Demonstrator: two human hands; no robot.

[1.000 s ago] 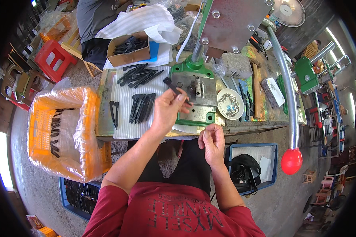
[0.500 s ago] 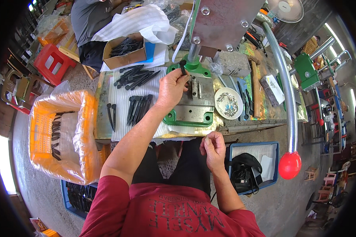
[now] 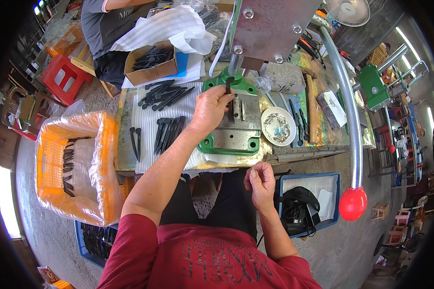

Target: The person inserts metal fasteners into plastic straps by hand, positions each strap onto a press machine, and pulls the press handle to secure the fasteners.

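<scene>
My left hand pinches a slim black part with a rounded head, its head pointing up, beside the metal fixture block on the green-based hand press. The part's lower end is hidden by my fingers. My right hand hangs before the table's front edge, fingers curled with thumb against them; whether anything small is inside I cannot make out. Left of the press, similar black parts lie heaped on white foam sheet, with a row of black parts nearer me.
A white bowl of small metal pieces stands right of the press. The press lever with red knob hangs at right. A plastic-lined orange crate is at left, a blue bin below right. Across the table a co-worker sits near a carton.
The black part in my left hand has shifted slightly right and turned, so its head looks different. My right hand stays in place. The co-worker has leaned left.
</scene>
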